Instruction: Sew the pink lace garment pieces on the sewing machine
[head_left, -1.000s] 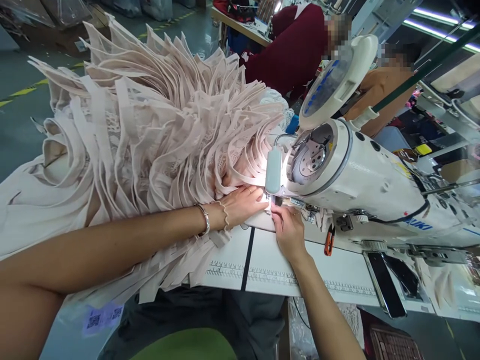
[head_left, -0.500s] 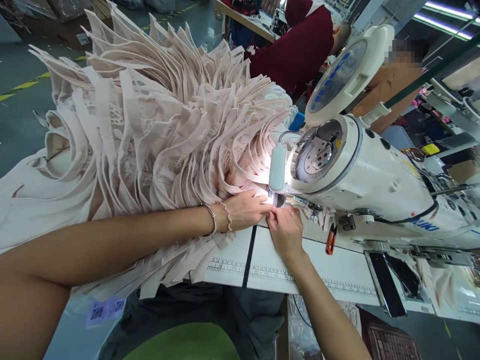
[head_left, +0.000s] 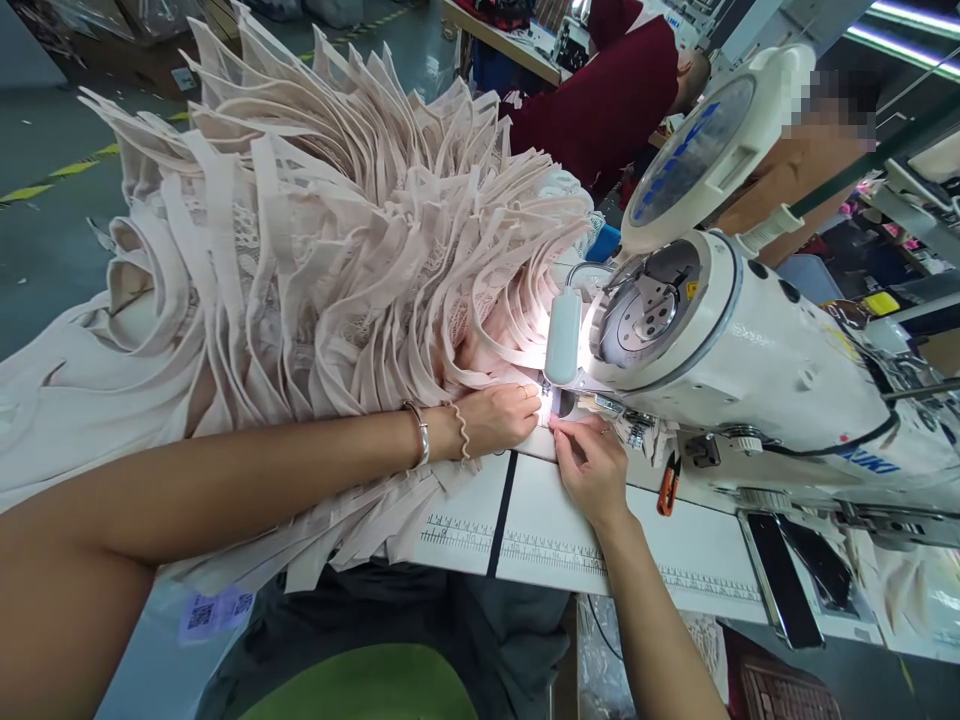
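The left hand [head_left: 499, 415] presses, fingers bent, on the pale pink fabric piece [head_left: 517, 372] under the lit needle of the white sewing machine [head_left: 750, 350]. The right hand [head_left: 592, 470] pinches that piece's near edge between thumb and forefinger. The piece lies on the white ruler-marked table [head_left: 675, 545], at the foot of a fanned heap of matching pink pieces [head_left: 337, 240].

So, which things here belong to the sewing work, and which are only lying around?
In use:
left hand, right hand, pale fabric stack, sewing machine, lamp.

Lying about:
orange snips, black phone.
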